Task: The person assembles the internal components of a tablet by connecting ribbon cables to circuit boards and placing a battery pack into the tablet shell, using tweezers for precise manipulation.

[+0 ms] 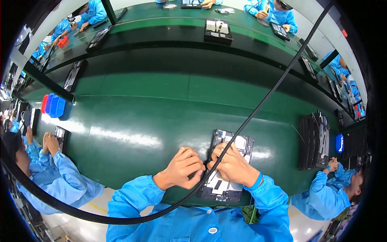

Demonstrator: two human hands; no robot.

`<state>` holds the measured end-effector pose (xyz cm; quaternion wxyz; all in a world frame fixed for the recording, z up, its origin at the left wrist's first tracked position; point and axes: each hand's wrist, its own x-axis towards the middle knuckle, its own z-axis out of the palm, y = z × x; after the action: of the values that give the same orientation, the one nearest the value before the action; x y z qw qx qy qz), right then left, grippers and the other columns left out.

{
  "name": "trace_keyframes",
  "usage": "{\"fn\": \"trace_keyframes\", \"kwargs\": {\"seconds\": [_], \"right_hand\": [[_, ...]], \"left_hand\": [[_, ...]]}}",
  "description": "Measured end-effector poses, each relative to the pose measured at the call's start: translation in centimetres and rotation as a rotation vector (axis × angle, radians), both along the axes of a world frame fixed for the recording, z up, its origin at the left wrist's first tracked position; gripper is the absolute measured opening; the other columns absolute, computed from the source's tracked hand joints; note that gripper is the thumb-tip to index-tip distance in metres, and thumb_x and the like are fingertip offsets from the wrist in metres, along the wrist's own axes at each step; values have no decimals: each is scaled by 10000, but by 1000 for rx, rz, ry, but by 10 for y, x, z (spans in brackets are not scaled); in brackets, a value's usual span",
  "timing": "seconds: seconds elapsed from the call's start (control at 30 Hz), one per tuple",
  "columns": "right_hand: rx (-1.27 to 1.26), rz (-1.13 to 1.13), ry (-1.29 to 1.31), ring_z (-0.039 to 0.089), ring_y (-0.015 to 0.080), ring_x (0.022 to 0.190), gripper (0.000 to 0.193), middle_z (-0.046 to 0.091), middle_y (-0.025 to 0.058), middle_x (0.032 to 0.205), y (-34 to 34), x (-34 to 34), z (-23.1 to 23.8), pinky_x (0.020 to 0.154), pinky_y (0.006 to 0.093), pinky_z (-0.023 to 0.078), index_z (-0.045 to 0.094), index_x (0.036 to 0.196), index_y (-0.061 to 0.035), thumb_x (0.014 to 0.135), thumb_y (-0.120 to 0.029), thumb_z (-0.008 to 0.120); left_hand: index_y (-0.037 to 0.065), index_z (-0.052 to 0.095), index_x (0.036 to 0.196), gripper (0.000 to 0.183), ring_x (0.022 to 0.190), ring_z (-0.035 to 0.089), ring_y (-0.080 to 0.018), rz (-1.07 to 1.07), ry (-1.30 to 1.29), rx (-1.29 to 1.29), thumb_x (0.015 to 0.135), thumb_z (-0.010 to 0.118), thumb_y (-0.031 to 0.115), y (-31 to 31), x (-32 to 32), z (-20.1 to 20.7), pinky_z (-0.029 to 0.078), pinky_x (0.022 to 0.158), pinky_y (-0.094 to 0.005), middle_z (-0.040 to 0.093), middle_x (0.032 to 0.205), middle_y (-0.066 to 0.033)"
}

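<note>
In front of me on the green table lies an opened flat electronic device [244, 142], a black frame with silver-white panels and small parts along its edges. My right hand [236, 166] rests over its middle and left side, fingers bent and pinched together; what they grip, if anything, is hidden. A blue band [255, 181] circles that wrist. Just left of the device is my left hand [184, 167], closed, thumb toward the curled fingers. Whether it holds something small cannot be made out. A black cable [258, 109] crosses the view and covers part of my right hand.
Several black device frames [314, 139] stand stacked at the right, near a blue bin [340, 143]. Blue and red bins [56, 105] sit far left. Co-workers in blue [60, 181] flank me on both sides. Beyond, a raised dark shelf [161, 34] carries another device [217, 31].
</note>
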<state>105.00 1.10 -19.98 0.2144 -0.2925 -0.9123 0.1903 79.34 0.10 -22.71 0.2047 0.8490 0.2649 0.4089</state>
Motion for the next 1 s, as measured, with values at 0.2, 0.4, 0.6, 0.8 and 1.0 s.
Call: {"fn": "trace_keyframes", "kwargs": {"seconds": [0.2, 0.4, 0.6, 0.8, 1.0], "right_hand": [[151, -15, -27, 594, 292, 1187, 209, 620, 38, 1061, -9, 0, -2, 1097, 495, 469, 737, 922, -130, 729, -57, 770], [17, 1, -50, 598, 311, 1196, 270, 638, 62, 1104, -14, 8, 14, 1094, 508, 473, 723, 962, -104, 706, -70, 803], [206, -106, -32, 621, 307, 1120, 288, 646, 67, 1044, -4, 6, -3, 1018, 467, 496, 704, 1015, -83, 738, -63, 781], [239, -172, 12, 622, 298, 1042, 277, 635, 69, 977, -1, 8, -9, 948, 443, 504, 717, 1040, -80, 766, -51, 748], [234, -210, 68, 611, 287, 1004, 285, 621, 60, 961, -1, 9, -12, 899, 421, 492, 733, 1045, -82, 765, -34, 743]], "left_hand": [[89, 754, 911, 164, 956, 671, -265, -155, 56, 62, 752, 773, 123, -5, -6, 5, 535, 958, -471, 701, 960, -39], [112, 802, 1015, 306, 986, 694, -252, -274, 137, 159, 716, 768, 170, -7, -11, -7, 555, 975, -477, 735, 1017, -24], [111, 803, 1069, 335, 994, 709, -242, -298, 197, 258, 758, 764, 228, -4, -10, -9, 562, 998, -455, 742, 1046, -32], [83, 784, 1108, 389, 996, 714, -244, -368, 247, 303, 778, 800, 289, 6, -6, -13, 570, 1024, -476, 749, 1087, -72], [44, 773, 982, 271, 950, 710, -272, -391, 180, 389, 817, 784, 259, 15, 0, -14, 608, 953, -460, 710, 958, -87]]}}
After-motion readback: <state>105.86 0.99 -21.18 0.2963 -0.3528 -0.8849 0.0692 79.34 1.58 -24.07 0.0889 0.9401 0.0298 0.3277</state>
